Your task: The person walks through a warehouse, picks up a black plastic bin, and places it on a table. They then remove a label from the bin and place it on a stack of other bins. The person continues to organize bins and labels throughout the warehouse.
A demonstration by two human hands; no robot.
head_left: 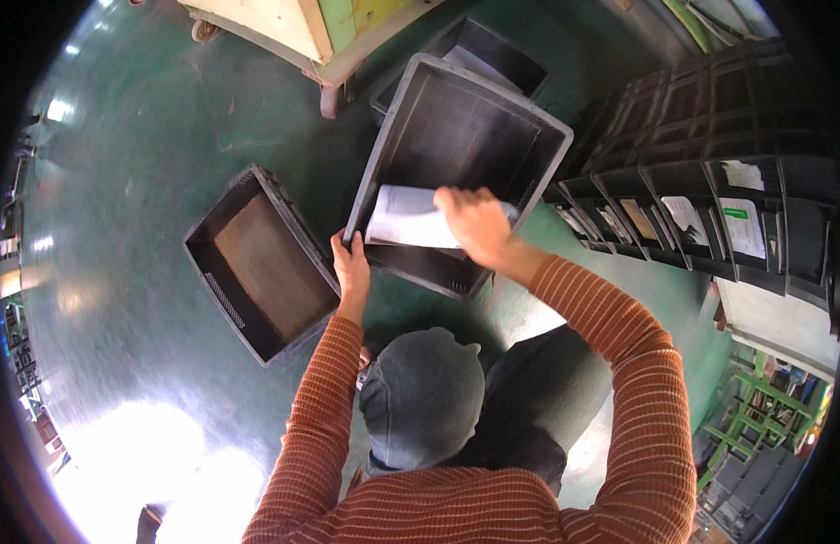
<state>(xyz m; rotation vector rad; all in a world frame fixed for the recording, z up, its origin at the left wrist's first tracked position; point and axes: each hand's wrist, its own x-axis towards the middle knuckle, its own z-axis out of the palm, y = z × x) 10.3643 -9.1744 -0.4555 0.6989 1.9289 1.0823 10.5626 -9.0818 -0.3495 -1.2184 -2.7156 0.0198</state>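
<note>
A black plastic crate is tilted up in front of me, its inside facing me. My left hand is closed on its left rim near the lower corner, with the thumb over the edge. A white sheet of paper, curled and faintly lined, lies against the lower part of the crate's inside. Over the paper's right end is my right hand, slightly blurred, with its fingers curled closed on it. The finger tips of that hand are partly hidden.
An open black crate with a brownish bottom stands on the green floor at left. Another black crate sits behind the tilted one. Stacked black crates with paper labels line the right. A wheeled cart stands ahead.
</note>
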